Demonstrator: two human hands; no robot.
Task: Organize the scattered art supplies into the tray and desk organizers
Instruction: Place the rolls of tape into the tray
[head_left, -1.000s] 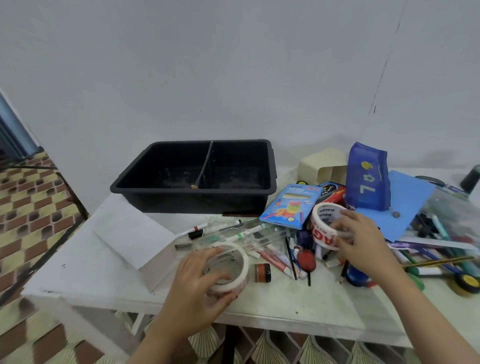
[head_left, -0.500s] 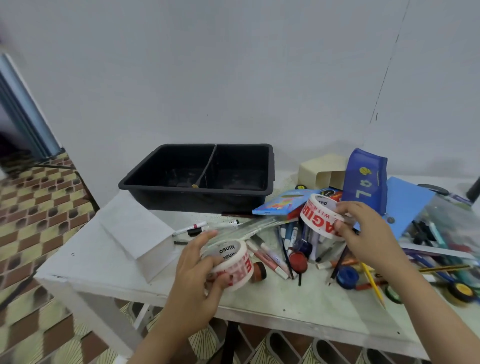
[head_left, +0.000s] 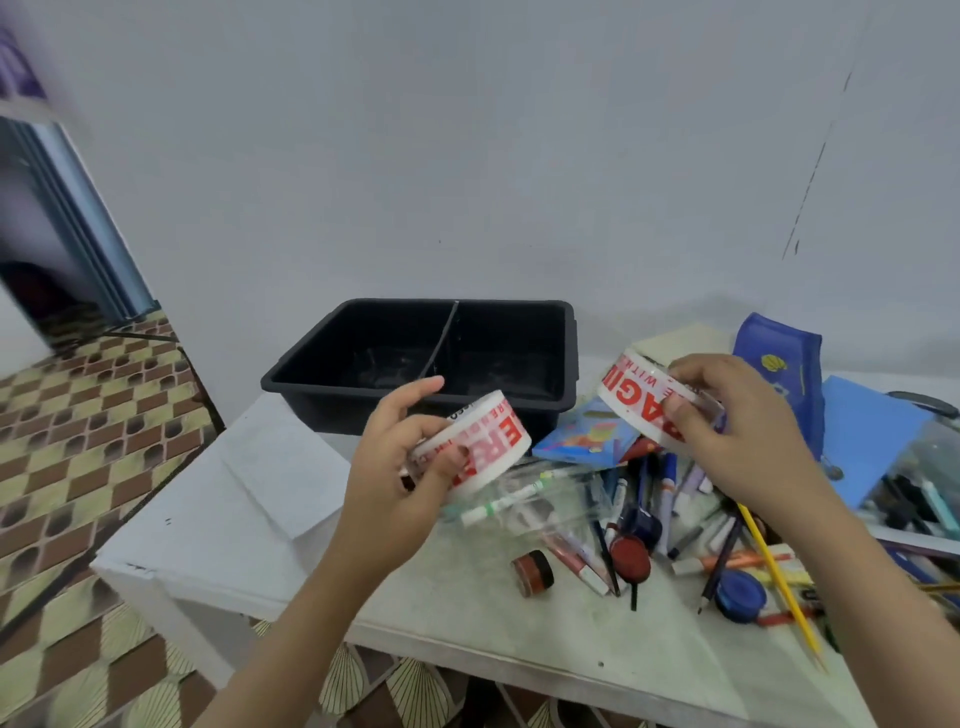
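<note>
Head view, one entry: left hand (head_left: 410, 467) clamped on a white tape roll with red print (head_left: 488, 447), thumb on its outer face, index finger lifted free; right hand (head_left: 727, 431) clamped on a second printed tape roll (head_left: 639, 405), thumb on the band and fingers over the top. Both rolls are held in the air above the surface (head_left: 467, 613), well apart from each other and just short of the black tray (head_left: 322, 382), whose two compartments on either side of a thin divider (head_left: 441, 338) look bare. Hazards, as judged: each roll is held by the band alone, so a loosened hold would likely drop it onto the pile of pens and markers (head_left: 649, 499) or the clear bag of markers (head_left: 519, 499) and scatter them; a roll landing on edge could run off the surface; one set down astride the divider would sit tilted. The right forearm passes close over a yellow pencil (head_left: 774, 577) whose tip lies near the front edge — a careless sweep could send it to the floor, and the small red jar (head_left: 532, 571) could roll likewise. Room: the air over the tray is open, the left compartment straight ahead of the left hand; a white box (head_left: 280, 462) stands near the tray's left front corner, and beyond it the surface ends over tiled floor.
</note>
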